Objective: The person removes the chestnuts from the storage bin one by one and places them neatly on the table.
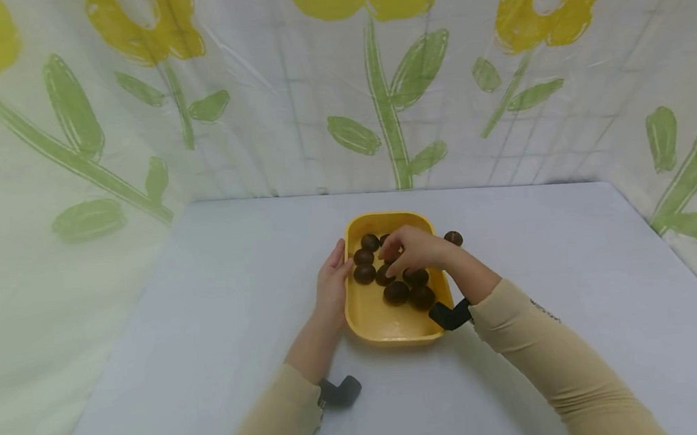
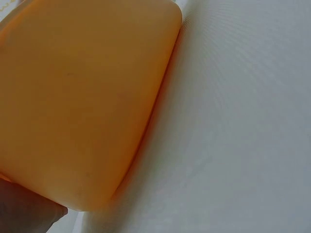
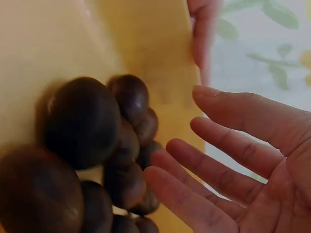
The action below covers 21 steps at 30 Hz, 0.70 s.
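A yellow rectangular plastic tray (image 1: 394, 326) stands on the table with several dark brown round fruits (image 1: 396, 293) in it, mostly at its middle and far part. My left hand (image 1: 329, 284) holds the tray's left wall, thumb at the rim and fingers along the outside. In the left wrist view the tray's outer wall (image 2: 87, 97) fills much of the picture. Over the fruits hovers my right hand (image 1: 415, 248), its fingers loosely bent and spread. The right wrist view shows that hand's palm side with nothing held, its fingertips (image 3: 158, 177) close beside the cluster of fruits (image 3: 124, 187).
One more dark brown fruit (image 1: 453, 238) lies on the table just right of the tray, beyond my right wrist. The white tabletop (image 1: 236, 274) reaches back to a curtain (image 1: 255, 129) printed with yellow flowers, which also hangs at both sides.
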{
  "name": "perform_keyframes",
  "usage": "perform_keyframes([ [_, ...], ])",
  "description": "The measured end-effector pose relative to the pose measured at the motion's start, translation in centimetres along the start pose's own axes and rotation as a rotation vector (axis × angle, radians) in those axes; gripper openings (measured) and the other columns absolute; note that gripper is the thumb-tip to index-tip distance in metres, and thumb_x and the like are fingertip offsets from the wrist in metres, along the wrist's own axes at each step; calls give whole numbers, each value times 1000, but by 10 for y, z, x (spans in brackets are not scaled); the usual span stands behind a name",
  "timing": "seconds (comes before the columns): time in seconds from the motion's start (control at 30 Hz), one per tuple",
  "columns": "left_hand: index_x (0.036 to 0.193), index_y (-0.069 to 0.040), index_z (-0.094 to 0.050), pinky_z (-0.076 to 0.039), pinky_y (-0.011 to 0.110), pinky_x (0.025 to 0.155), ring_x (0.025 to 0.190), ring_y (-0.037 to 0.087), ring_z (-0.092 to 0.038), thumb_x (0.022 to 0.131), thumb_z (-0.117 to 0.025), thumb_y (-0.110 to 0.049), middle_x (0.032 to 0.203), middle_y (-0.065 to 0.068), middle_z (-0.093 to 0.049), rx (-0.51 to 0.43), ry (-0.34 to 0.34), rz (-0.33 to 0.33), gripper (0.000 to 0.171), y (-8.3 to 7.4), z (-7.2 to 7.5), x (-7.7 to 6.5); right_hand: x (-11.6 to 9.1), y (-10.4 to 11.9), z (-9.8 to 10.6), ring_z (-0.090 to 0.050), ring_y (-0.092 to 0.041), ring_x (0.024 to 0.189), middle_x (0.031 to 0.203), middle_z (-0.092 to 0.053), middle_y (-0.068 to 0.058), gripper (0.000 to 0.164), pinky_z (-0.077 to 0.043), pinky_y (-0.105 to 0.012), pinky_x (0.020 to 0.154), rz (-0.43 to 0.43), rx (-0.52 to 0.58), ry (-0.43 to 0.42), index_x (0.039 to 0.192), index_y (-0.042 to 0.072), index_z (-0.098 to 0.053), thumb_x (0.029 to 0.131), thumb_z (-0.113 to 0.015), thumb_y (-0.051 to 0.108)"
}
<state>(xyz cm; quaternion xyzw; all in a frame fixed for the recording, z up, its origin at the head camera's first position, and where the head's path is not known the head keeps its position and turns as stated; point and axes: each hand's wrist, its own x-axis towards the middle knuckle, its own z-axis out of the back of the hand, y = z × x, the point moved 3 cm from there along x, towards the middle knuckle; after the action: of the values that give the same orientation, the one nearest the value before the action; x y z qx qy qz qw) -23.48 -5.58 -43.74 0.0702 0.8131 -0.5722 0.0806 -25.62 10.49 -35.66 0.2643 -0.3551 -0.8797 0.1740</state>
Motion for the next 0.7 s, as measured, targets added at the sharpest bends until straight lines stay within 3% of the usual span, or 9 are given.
perform_keyframes([
  [0.17, 147, -13, -29, -18, 29, 119, 143, 11, -20, 96, -42, -6, 154, -3, -26, -11, 8, 3, 53, -2, -1, -2, 5, -1, -13, -61, -16, 79, 103, -68, -12, 28, -56, -26, 63, -18, -76, 51, 105, 1, -67, 78, -73, 8],
  [0.33, 146, -13, -30, -18, 28, 118, 142, 11, -22, 96, -42, -5, 153, -4, -27, -20, -3, -3, 53, 2, -1, 1, 8, -2, -19, -59, -14, 72, 98, -69, -10, 27, -54, -24, 59, -22, -140, 73, 101, 2, -68, 75, -74, 6],
  [0.57, 145, -13, -33, -19, 28, 118, 142, 11, -23, 95, -43, -5, 152, -4, -30, 12, -20, -16, 52, 0, 1, 1, 13, 0, -27, -58, -12, 71, 90, -67, -8, 25, -52, -21, 60, 67, -269, 150, 98, 2, -69, 73, -74, 1],
  [0.7, 145, -12, -32, -20, 29, 118, 142, 12, -23, 95, -43, -5, 153, -3, -29, 4, -10, -19, 52, 0, 1, 1, 14, 3, -30, -59, -13, 70, 89, -66, -6, 25, -54, -22, 57, 46, -302, 163, 97, 4, -69, 73, -74, 0],
])
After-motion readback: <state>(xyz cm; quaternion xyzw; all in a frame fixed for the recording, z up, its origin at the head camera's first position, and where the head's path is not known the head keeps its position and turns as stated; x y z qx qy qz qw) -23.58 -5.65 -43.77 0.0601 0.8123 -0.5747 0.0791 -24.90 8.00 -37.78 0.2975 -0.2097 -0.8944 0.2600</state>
